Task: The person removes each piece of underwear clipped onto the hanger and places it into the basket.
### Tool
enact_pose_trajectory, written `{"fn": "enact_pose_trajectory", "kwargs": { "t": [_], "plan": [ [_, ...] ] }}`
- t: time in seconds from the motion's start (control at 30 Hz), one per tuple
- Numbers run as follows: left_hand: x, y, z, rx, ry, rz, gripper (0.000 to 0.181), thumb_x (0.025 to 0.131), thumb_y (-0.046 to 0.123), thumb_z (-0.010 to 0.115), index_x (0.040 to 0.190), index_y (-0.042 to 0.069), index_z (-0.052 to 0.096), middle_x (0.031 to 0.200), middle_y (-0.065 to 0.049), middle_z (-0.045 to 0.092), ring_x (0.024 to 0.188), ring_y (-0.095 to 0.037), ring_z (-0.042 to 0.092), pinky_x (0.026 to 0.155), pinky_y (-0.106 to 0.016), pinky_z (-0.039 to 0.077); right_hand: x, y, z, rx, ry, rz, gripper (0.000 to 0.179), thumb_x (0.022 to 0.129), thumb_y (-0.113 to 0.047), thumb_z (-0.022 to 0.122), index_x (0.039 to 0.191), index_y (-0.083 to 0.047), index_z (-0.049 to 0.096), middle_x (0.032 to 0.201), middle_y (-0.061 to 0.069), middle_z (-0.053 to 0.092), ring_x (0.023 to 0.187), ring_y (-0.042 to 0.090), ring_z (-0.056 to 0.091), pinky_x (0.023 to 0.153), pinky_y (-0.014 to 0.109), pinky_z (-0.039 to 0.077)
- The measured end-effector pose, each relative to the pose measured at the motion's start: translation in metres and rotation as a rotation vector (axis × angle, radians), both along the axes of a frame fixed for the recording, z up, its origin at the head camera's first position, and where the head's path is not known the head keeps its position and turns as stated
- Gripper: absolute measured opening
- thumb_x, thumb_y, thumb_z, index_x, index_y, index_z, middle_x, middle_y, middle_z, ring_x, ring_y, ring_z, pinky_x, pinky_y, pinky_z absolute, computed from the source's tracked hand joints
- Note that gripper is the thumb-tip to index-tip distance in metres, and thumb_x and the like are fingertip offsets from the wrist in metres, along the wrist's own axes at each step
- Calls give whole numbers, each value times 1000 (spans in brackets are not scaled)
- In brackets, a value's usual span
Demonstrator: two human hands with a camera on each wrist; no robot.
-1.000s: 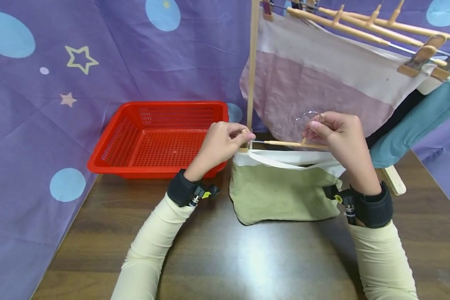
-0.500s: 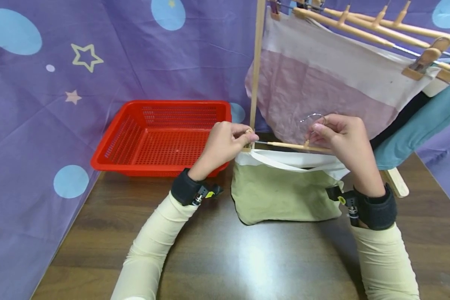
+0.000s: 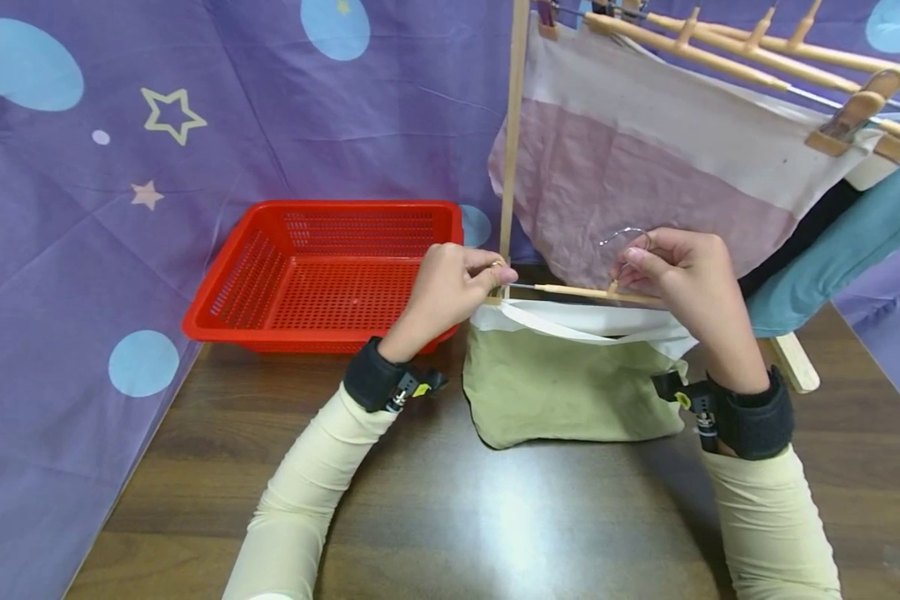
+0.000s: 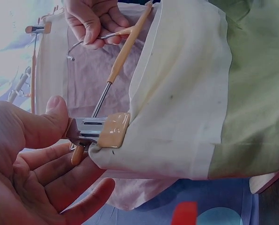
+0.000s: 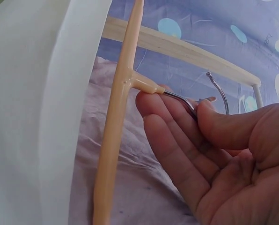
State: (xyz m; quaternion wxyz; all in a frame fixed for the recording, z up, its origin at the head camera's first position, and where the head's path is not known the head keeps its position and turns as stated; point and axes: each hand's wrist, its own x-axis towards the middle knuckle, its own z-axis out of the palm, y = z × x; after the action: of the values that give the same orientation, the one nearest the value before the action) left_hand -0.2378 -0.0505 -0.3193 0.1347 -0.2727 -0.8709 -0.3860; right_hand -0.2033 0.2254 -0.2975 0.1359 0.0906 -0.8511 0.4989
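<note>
With left hand [image 3: 448, 289] in a pinch on the clip [image 4: 114, 130] and right hand [image 3: 686, 262] likewise on the hook [image 5: 222, 93], hold the hanger [image 5: 114, 117] steady (keeping the white band [image 4: 181, 93] flat).

A blue-dotted purple cloth [image 3: 225, 158] hangs behind a shiny brown wood-grain table [image 3: 405, 492].

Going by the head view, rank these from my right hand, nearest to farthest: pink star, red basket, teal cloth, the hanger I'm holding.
1. Hanger, pinched by its hook in your right hand.
2. Teal cloth, hanging just right.
3. Red basket, left.
4. Pink star, farthest left.
</note>
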Motion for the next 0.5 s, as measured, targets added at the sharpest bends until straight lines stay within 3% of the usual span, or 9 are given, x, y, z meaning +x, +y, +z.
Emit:
{"fn": "enact_pose_trajectory", "kwargs": {
  "t": [0.33,0.5],
  "plan": [
    [2,1,0,8,40,26,12,93,21,75,87,14,83,55,5,57,48,-7,30,51,-23,19,1,-3,0,27,15,-18,19,98,-9,67,93,8,73,67,-18,70,63,1,70,62,16,57],
    [4,1,0,3,67,35,12,92,21,75,86,14,83,55,3,59,47,-8,33,50,-23,19,2,-4,0,36,16,-27,19,98,-9,68,93,7,74,67,-16,70,62,0,70,62,16,57]
  ]
}}
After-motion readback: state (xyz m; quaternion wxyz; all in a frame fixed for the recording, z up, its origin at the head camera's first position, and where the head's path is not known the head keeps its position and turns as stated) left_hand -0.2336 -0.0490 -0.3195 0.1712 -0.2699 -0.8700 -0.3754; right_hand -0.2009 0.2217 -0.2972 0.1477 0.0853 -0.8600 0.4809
